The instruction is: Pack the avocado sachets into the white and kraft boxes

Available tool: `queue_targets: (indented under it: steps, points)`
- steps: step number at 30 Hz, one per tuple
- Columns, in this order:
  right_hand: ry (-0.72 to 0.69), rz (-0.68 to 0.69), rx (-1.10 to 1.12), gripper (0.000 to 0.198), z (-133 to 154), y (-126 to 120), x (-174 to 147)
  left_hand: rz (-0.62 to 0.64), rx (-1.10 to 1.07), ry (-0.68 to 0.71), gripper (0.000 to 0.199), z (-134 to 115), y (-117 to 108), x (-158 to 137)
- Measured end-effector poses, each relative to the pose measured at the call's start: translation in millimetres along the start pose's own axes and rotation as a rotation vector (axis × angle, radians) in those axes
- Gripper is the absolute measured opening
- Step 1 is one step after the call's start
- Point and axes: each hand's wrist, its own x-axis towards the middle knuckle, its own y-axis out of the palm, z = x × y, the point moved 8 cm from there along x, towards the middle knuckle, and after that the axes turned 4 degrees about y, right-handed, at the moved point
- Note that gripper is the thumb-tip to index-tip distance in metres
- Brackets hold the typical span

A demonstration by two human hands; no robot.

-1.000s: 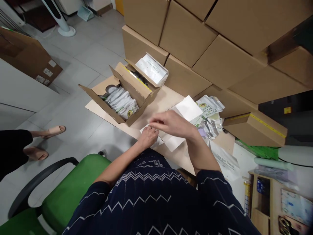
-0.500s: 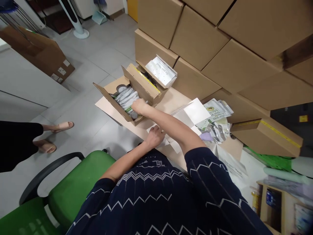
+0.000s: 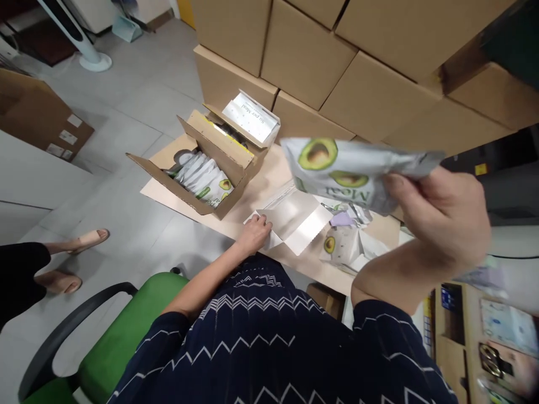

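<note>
My right hand (image 3: 446, 219), raised at the right, pinches one end of a silver-white pouch (image 3: 332, 168) printed with avocado halves. On the table my left hand (image 3: 255, 233) has its fingers closed on the edge of an open white carton (image 3: 290, 216), whose flaps are spread. Left of it stands an open cardboard box (image 3: 202, 209) holding a row of similar pouches (image 3: 200, 177). To the right of the carton lie loose packets (image 3: 357, 213) and another white carton with an avocado print (image 3: 339, 245).
Large cardboard boxes (image 3: 307, 53) are stacked behind the table (image 3: 227, 227). A cardboard box with a white "Super Meal" carton (image 3: 251, 118) stands at its back. At the left are a green chair (image 3: 130, 331) and a person's feet in sandals (image 3: 88, 240).
My right hand has come out of the cardboard box and swung up to the right with a pouch in it. My left hand stays at the white carton. The view has shifted right.
</note>
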Motion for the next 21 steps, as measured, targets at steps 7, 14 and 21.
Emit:
queue_targets:
  steps: [7, 14, 21]
  points:
    - [-0.028, 0.343, -0.026, 0.036, -21.9, 71.1, -31.3, -0.025, 0.008, 0.031, 0.024, 1.0, -3.3, -0.2]
    - [0.041, 0.588, -0.086, 0.028, -7.8, 152.2, -14.2, -0.028, 0.028, 0.043, 0.025, -0.2, -6.5, -0.8]
    - [0.019, 0.866, -0.020, 0.029, -11.3, 278.9, -19.2, -0.066, 0.012, 0.038, 0.027, 2.3, -0.4, 0.0]
